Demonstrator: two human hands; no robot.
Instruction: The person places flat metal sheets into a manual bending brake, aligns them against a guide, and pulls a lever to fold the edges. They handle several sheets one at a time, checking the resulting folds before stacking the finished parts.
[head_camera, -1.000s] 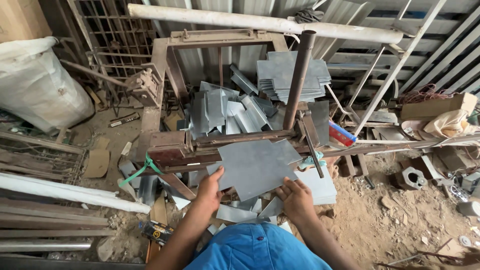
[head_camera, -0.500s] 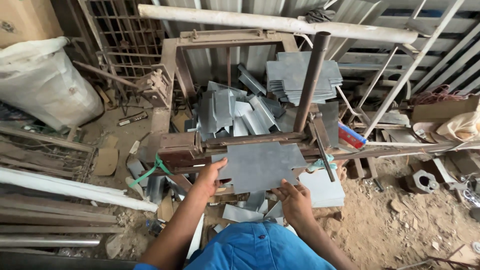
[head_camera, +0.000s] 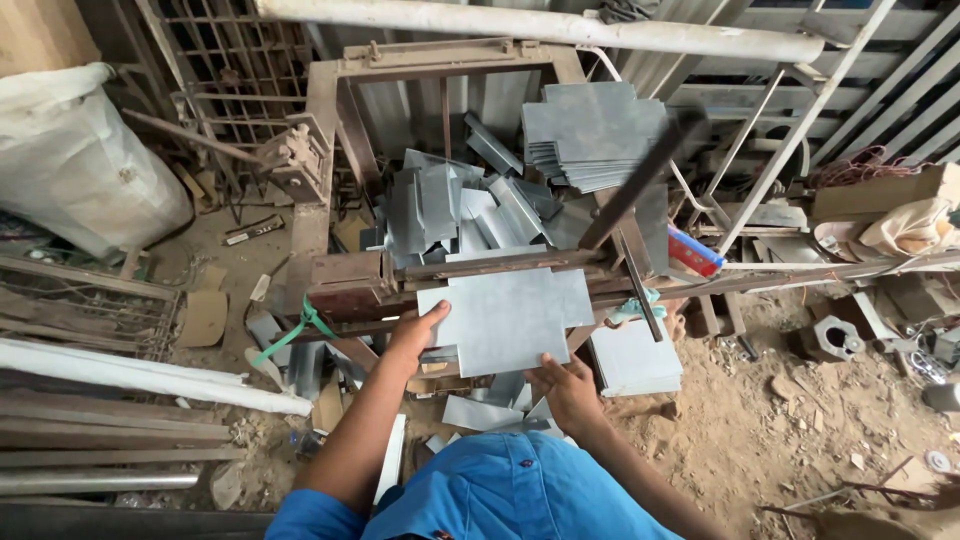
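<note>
Flat grey cross-shaped metal sheet (head_camera: 508, 318) lying across the rusty brown steel press frame (head_camera: 345, 282), far edge tucked under its bar. Gripped at the left edge by the left hand (head_camera: 412, 335), thumb on top; pinched at the near edge by the right hand (head_camera: 566, 388). Beyond, heap of bent grey metal pieces (head_camera: 450, 210) and stack of flat grey sheets (head_camera: 592, 130). Dark lever handle (head_camera: 640, 180) slanting above right.

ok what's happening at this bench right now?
A person in a blue shirt holds a notched grey metal sheet flat on a rusty manual press. The left hand grips its left edge, the right hand supports its near edge. Bent pieces are piled behind the press, beside a stack of flat blanks.
</note>
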